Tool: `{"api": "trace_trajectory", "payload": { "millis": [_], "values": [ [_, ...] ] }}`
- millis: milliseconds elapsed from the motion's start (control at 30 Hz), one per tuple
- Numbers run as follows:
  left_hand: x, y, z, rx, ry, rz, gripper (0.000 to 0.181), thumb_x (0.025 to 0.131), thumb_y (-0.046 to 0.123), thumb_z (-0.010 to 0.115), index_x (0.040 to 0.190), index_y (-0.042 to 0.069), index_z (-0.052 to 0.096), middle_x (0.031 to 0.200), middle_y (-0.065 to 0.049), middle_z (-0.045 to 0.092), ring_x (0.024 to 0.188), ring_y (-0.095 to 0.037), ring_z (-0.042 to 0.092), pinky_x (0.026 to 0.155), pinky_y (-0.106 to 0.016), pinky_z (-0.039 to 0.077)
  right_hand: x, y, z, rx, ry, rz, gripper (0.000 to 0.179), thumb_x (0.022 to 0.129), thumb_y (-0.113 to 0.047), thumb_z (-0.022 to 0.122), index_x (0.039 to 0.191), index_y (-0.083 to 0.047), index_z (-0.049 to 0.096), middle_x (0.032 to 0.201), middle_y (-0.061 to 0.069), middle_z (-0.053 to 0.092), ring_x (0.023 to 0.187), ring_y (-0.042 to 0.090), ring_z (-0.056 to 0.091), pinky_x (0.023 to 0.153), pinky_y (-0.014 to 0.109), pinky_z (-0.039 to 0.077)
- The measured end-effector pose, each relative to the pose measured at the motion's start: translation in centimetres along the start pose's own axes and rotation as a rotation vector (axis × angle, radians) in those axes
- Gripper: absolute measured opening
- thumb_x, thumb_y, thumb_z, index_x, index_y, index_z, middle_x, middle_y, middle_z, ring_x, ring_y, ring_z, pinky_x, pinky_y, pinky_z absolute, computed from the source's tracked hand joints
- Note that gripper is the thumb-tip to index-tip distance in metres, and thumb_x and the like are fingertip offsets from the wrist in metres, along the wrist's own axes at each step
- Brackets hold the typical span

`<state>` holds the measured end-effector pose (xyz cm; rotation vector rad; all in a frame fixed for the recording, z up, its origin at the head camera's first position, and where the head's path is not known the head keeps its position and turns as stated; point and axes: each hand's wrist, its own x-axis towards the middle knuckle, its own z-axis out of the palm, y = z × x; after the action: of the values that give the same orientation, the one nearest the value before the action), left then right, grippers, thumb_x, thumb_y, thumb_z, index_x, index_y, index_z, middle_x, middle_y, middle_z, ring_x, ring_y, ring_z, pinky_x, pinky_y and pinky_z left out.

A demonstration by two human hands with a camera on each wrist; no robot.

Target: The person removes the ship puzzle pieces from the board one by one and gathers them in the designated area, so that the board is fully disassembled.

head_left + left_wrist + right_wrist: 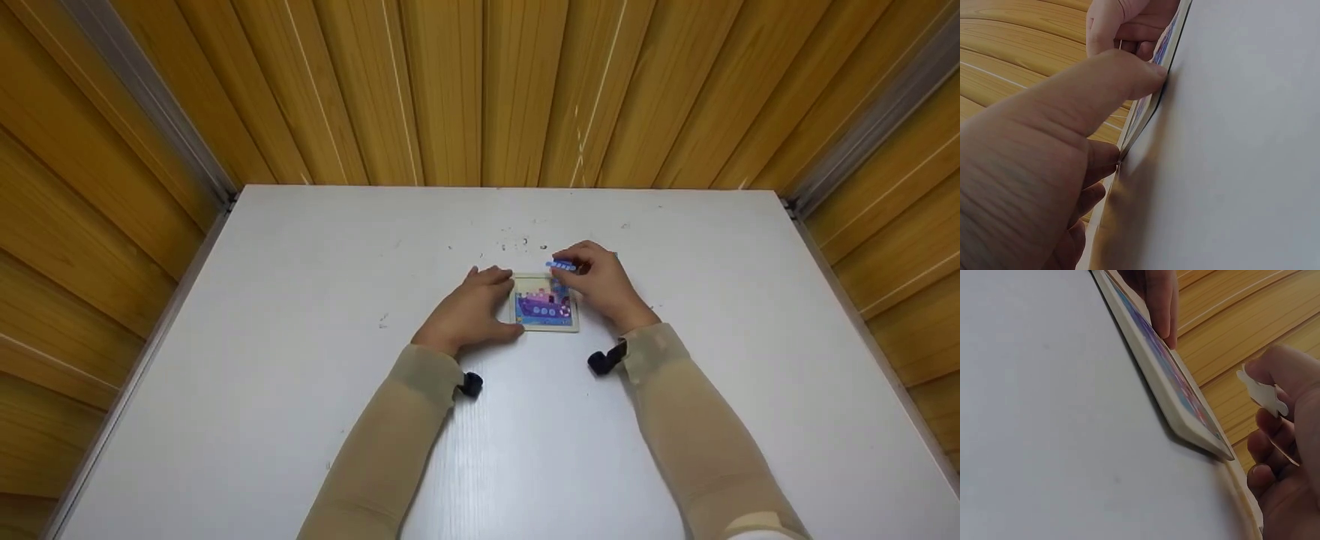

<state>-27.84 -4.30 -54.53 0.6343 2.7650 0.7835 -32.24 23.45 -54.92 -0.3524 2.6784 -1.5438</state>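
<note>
A small square jigsaw puzzle tray [551,328] lies on the white table, its pale rim around a picture of a purple and pink ship on blue water. At the upper left inside it, bare backing shows. My left hand [469,311] holds the tray along its left side, thumb at the near corner and fingertips by the far corner. Between thumb and fingers, my right hand [606,285] pinches a blue puzzle piece [561,265] above the tray's far right corner. In the right wrist view the piece [1264,395] shows its pale side and knobbed outline, raised off the tray.
The white table [300,300] has small dark marks [525,241] beyond the tray. Wood-patterned walls [450,90] stand at the back and both sides, with metal strips in the corners. A black device [604,361] sits at each wrist.
</note>
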Motion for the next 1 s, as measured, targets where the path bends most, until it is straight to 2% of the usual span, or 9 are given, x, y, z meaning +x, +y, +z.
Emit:
{"api": "trace_trajectory", "payload": {
  "millis": [100, 200, 300, 433, 533, 667, 800, 1000],
  "values": [
    [0.0, -0.1, 0.1, -0.004, -0.002, 0.001, 0.094, 0.092, 0.052, 0.089, 0.169, 0.010, 0.054, 0.184, 0.001, 0.041, 0.177, -0.023, 0.028, 0.148, -0.039, 0.010, 0.1, 0.2, -0.4, 0.084, 0.042, 0.050, 0.038, 0.105, -0.021, 0.083, 0.140, -0.007, 0.078, 0.136, 0.010, 0.069, 0.114, 0.019, 0.064, 0.092, 0.014, 0.055],
    [0.0, -0.2, 0.1, -0.003, -0.001, 0.009, 0.094, 0.092, 0.051, 0.089, 0.169, 0.009, 0.053, 0.184, 0.001, 0.041, 0.177, -0.023, 0.028, 0.149, -0.038, 0.008, 0.2, 0.2, -0.9, 0.218, 0.112, 0.134, 0.045, 0.104, -0.018, 0.083, 0.146, -0.005, 0.074, 0.132, 0.006, 0.070, 0.106, 0.012, 0.068, 0.084, 0.013, 0.060],
    [-0.1, -0.2, 0.1, -0.005, 0.002, 0.020, 0.094, 0.092, 0.050, 0.089, 0.169, 0.007, 0.053, 0.184, 0.000, 0.042, 0.177, -0.024, 0.028, 0.149, -0.038, 0.008, 0.3, 0.3, -1.5, 0.426, 0.186, 0.211, 0.050, 0.104, -0.011, 0.081, 0.151, 0.001, 0.068, 0.123, 0.002, 0.071, 0.095, 0.008, 0.068, 0.078, 0.015, 0.060],
    [-0.3, -0.2, 0.1, -0.015, 0.005, 0.023, 0.094, 0.092, 0.048, 0.089, 0.169, 0.007, 0.052, 0.184, 0.000, 0.042, 0.177, -0.024, 0.028, 0.148, -0.039, 0.010, 0.4, 0.5, -2.4, 0.649, 0.287, 0.249, 0.045, 0.109, -0.003, 0.071, 0.153, 0.005, 0.065, 0.114, 0.000, 0.067, 0.090, 0.010, 0.063, 0.077, 0.018, 0.057],
    [-0.3, -0.3, 0.1, -0.020, 0.008, 0.017, 0.095, 0.092, 0.048, 0.089, 0.170, 0.008, 0.052, 0.184, 0.001, 0.042, 0.177, -0.024, 0.027, 0.148, -0.040, 0.011, 0.5, 0.8, -3.1, 0.696, 0.351, 0.250, 0.034, 0.113, -0.005, 0.064, 0.146, -0.002, 0.071, 0.112, -0.001, 0.064, 0.090, 0.013, 0.060, 0.078, 0.021, 0.055],
    [-0.3, -0.3, 0.1, -0.021, 0.009, 0.011, 0.096, 0.092, 0.049, 0.089, 0.170, 0.009, 0.051, 0.184, 0.001, 0.041, 0.178, -0.024, 0.026, 0.148, -0.040, 0.012, 0.4, 1.2, -4.1, 0.691, 0.404, 0.229, 0.027, 0.114, -0.006, 0.062, 0.137, -0.012, 0.075, 0.107, -0.001, 0.062, 0.088, 0.014, 0.058, 0.078, 0.021, 0.054],
    [-0.2, -0.3, 0.1, -0.021, 0.006, 0.010, 0.095, 0.092, 0.049, 0.089, 0.170, 0.008, 0.051, 0.184, 0.001, 0.041, 0.178, -0.024, 0.026, 0.148, -0.039, 0.011, 0.1, 1.6, -5.1, 0.655, 0.463, 0.230, 0.024, 0.111, -0.005, 0.068, 0.135, -0.008, 0.070, 0.104, -0.001, 0.063, 0.088, 0.015, 0.060, 0.076, 0.019, 0.057],
    [-0.3, -0.2, 0.2, -0.019, 0.006, 0.005, 0.095, 0.092, 0.048, 0.090, 0.170, 0.008, 0.051, 0.184, 0.001, 0.041, 0.177, -0.023, 0.027, 0.148, -0.039, 0.010, -0.2, 2.1, -6.5, 0.568, 0.515, 0.310, 0.030, 0.109, -0.010, 0.073, 0.138, -0.003, 0.070, 0.112, 0.000, 0.063, 0.095, 0.015, 0.063, 0.083, 0.019, 0.060]
  ]
}}
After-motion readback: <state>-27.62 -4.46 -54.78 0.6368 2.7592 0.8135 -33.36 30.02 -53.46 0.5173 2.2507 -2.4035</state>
